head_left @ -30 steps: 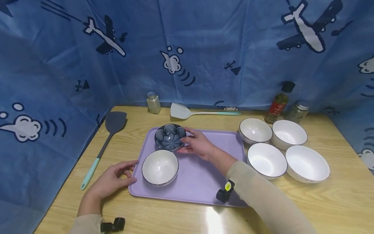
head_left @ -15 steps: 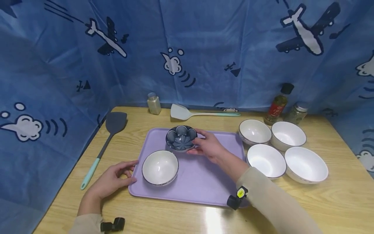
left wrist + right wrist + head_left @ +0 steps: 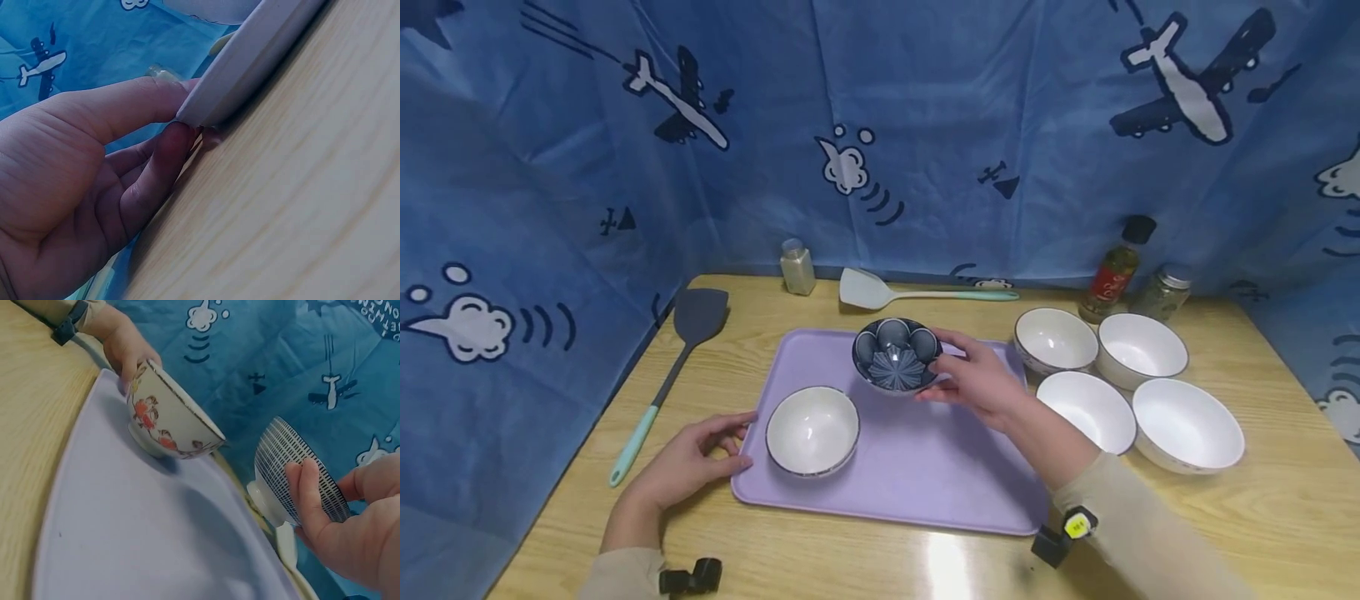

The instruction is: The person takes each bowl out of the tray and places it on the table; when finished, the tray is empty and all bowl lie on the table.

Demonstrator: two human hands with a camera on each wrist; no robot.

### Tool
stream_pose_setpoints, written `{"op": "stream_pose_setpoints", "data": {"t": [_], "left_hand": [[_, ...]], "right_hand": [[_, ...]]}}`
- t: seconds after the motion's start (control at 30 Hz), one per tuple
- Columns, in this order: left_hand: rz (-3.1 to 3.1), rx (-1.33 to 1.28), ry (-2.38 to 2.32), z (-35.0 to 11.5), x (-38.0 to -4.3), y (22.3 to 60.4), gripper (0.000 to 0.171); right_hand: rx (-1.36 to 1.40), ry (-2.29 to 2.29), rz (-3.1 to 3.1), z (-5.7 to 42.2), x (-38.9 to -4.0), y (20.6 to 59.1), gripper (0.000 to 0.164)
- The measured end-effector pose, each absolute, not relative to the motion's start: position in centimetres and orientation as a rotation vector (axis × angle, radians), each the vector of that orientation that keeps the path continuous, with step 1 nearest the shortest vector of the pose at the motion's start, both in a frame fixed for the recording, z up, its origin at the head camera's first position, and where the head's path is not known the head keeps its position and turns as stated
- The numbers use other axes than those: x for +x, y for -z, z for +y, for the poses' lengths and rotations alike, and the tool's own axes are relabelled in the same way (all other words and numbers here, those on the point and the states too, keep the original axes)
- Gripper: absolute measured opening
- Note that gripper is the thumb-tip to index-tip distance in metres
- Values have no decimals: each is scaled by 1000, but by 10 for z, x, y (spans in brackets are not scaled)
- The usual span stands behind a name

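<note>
My right hand grips a small dark blue bowl by its right side, thumb at the rim and fingers beneath. In the right wrist view the bowl shows a dashed blue outside and a white foot, held above the tray. At the left edge of the lilac tray, my left hand pinches the rim; the left wrist view has thumb and fingers on either side of the tray edge. A white bowl with red flowers outside sits on the tray's left part.
Several white bowls stand together right of the tray. Behind are a glass shaker, a light spatula, a red-labelled bottle and a jar. A dark spatula lies at left, before the blue curtain.
My right hand has carried the dark blue bowl rightwards over the tray, away from above the flowered bowl. The left hand and the tray have stayed in place.
</note>
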State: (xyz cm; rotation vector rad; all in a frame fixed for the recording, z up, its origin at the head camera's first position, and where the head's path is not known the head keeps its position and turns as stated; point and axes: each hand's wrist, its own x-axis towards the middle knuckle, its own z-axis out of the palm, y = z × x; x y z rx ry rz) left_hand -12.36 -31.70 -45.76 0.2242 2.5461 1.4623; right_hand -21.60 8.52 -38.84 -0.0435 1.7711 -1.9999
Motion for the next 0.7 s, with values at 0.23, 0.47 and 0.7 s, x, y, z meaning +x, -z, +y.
{"op": "stream_pose_setpoints", "data": {"t": [0.23,0.47,0.7], "left_hand": [[2536,207,-1468,-317,-122,460,64],[2543,230,-1491,-317,-125,462,62],[2560,214,-1459,-317,-126,463,63]], "right_hand": [[-150,1921,1799,105,-198,377,68],[-204,1878,1814,124,-184,369,67],[-244,1825,1805,145,-174,366,65]]}}
